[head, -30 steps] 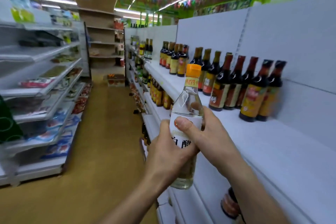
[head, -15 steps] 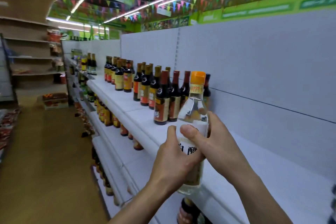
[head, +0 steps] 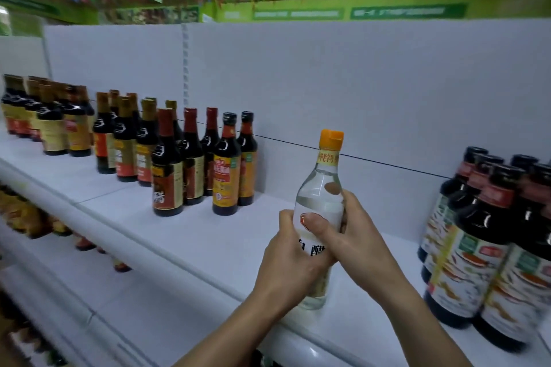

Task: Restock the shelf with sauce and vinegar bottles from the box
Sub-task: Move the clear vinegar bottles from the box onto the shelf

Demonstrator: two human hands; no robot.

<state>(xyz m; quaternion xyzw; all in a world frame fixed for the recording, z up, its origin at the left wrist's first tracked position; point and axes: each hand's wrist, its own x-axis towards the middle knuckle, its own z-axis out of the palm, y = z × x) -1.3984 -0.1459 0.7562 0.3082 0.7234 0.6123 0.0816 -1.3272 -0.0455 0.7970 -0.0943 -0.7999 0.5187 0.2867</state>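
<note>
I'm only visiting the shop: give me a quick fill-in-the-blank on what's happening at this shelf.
The clear bottle has a cap coloured ____.
The left hand sits ____ on that bottle than the right hand.
Dark bottles stand on a shelf coloured ____.
Missing words: orange, lower, white.

both bare forearms extend forward; the left grip [head: 287, 265] wraps the clear orange-capped glass bottle [head: 319, 188] low, the right grip [head: 357, 237] clasps it higher, thumb in front.
</note>
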